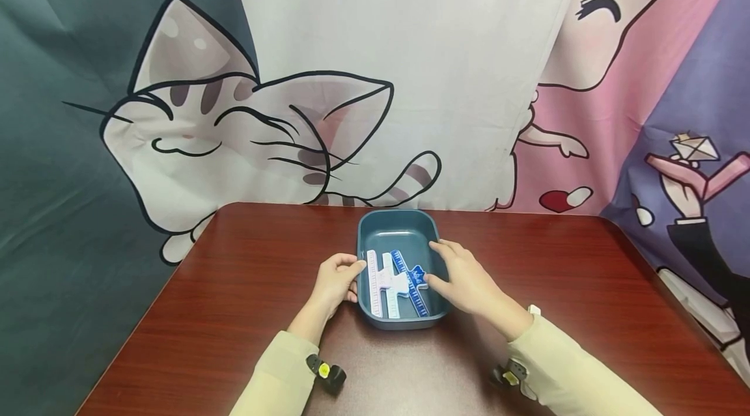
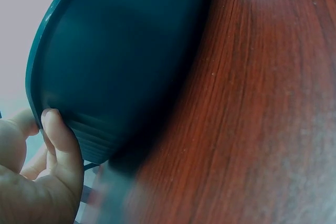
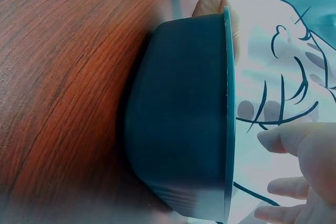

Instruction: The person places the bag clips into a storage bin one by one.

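A dark teal plastic bin [image 1: 404, 323] stands on the table, with three ruler-shaped clips lying in it. From left to right they are a pale pink clip [image 1: 374, 295], a whitish-blue clip [image 1: 392, 305] and a dark blue clip [image 1: 418, 303] set at a slant. My left hand [image 1: 336, 280] pinches the bin's left rim, thumb on top and fingers against the outer wall [image 2: 121, 51]. Over the right rim hovers my right hand [image 1: 465, 277], fingers spread and holding nothing. In the right wrist view, its fingers [image 3: 289, 187] stand apart from the rim.
The brown wood-grain table [image 1: 263, 240] surrounds the bin, its back edge close behind. A cloth backdrop [image 1: 439, 32] with cartoon drawings hangs beyond that edge. Wrist cameras sit at both sleeves, the left camera [image 1: 334, 377] near the table's front.
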Tool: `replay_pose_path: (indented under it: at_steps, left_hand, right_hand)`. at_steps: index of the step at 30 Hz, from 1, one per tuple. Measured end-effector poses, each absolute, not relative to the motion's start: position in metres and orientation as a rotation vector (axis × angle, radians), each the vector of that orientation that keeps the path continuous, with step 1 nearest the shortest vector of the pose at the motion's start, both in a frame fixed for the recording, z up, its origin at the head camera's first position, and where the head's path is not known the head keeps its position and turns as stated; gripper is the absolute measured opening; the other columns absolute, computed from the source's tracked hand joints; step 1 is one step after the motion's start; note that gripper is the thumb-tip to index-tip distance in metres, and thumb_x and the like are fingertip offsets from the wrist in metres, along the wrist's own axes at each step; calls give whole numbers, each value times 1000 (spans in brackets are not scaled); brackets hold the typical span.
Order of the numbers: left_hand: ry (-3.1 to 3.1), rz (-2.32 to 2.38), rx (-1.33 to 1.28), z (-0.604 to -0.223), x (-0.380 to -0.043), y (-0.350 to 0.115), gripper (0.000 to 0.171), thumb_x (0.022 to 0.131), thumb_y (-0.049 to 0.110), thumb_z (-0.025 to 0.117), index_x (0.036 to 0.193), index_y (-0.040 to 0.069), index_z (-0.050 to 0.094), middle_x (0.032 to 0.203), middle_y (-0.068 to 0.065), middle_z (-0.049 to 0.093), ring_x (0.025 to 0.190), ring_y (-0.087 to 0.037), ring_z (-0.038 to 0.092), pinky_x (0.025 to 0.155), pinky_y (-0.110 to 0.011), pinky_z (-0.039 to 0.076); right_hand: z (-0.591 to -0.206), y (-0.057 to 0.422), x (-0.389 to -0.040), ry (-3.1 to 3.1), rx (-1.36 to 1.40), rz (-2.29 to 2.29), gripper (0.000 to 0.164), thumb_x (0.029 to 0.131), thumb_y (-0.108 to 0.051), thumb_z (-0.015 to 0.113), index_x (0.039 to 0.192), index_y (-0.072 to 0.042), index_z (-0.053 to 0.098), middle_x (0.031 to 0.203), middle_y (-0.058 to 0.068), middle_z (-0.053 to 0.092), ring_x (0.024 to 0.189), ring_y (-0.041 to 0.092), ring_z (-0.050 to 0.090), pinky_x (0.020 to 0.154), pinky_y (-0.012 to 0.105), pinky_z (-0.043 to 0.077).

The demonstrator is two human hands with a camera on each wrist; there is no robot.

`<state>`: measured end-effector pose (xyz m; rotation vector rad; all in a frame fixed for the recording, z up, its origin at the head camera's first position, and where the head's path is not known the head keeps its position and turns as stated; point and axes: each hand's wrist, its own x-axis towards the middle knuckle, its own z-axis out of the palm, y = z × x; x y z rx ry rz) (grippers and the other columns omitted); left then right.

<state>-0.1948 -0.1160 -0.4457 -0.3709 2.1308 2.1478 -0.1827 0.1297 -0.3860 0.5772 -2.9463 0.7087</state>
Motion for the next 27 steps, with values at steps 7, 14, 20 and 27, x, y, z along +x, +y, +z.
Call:
replay_pose_path:
  at_steps: [7, 14, 20, 27]
  left_hand:
    - [2127, 2142, -376, -450, -197, -117, 30, 85, 16, 66, 108, -1, 55, 69, -8, 59, 42, -9, 49, 36, -22, 44]
    - [2121, 2150, -350, -452, -197, -117, 33, 86, 18, 66, 111, -1, 54, 67, -5, 58, 42, -10, 49, 36, -22, 44]
    - [2123, 2145, -379, -451, -198, -117, 29, 85, 16, 66, 107, -1, 55, 67, -8, 58, 42, -10, 49, 35, -21, 43]
    - [2130, 2141, -388, -451, -198, -117, 27, 85, 14, 66, 106, -1, 56, 67, -8, 58, 42, -9, 49, 35, -21, 43]
  right_hand:
    - [-388, 134, -180, -2953, 566, 659, 66, 84, -33, 68, 138, -3, 44, 141, 23, 43, 126, 42, 45, 98, 60, 42]
    - [-388, 139, -178, -2945, 551, 659, 69, 84, -38, 68, 138, -2, 44, 141, 24, 43, 125, 43, 46, 96, 63, 43]
    - [-388, 143, -175, -2942, 541, 677, 70, 84, -38, 67, 138, -2, 43, 141, 23, 43, 127, 43, 44, 98, 63, 40]
    - [-390, 149, -172, -2965, 504, 674, 69, 85, -39, 66, 139, -2, 42, 142, 23, 42, 128, 43, 43, 99, 63, 39]
